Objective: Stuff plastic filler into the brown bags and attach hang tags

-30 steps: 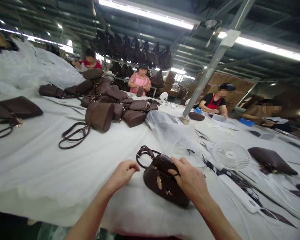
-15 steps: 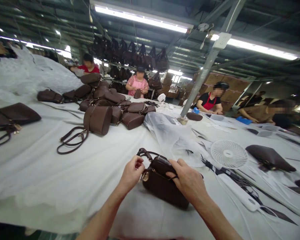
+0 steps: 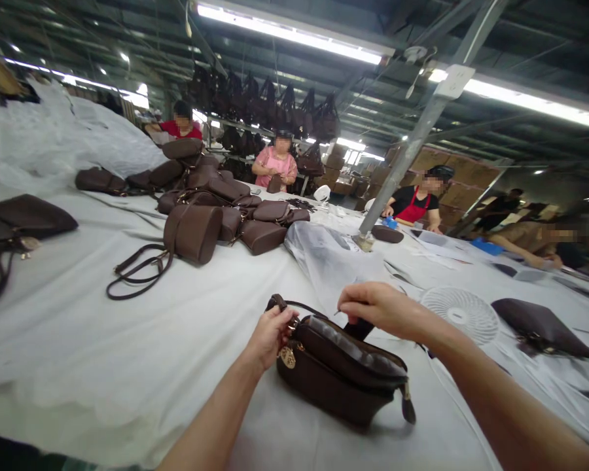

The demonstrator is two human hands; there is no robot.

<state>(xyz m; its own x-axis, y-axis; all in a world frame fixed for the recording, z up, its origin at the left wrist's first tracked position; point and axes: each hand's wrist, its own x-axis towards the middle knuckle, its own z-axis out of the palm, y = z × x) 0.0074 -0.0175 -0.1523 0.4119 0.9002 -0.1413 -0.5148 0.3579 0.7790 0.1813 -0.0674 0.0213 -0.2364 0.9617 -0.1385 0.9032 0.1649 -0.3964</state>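
Observation:
A dark brown handbag (image 3: 334, 386) stands on the white-covered table in front of me, its top unzipped, with greyish wrapping visible inside. My left hand (image 3: 269, 337) is closed on the strap end at the bag's left, beside a round gold charm (image 3: 287, 357). Above the bag's back edge, my right hand (image 3: 368, 307) is pinched; what its fingertips hold is too small to make out. A dark flap or piece shows just beneath that hand. The zipper pull (image 3: 407, 402) hangs at the bag's right end.
Brown bags (image 3: 191, 232) are heaped at the back left, another bag (image 3: 27, 219) at far left. Clear plastic (image 3: 324, 255) lies behind my bag. A white fan (image 3: 461, 314) and a brown bag (image 3: 542, 324) are right. Several people work beyond, near a metal post (image 3: 407, 157).
The bag's top has opened, showing the wrapping inside. My right hand has left the bag's top and risen behind it; my left hand has taken hold of the strap end.

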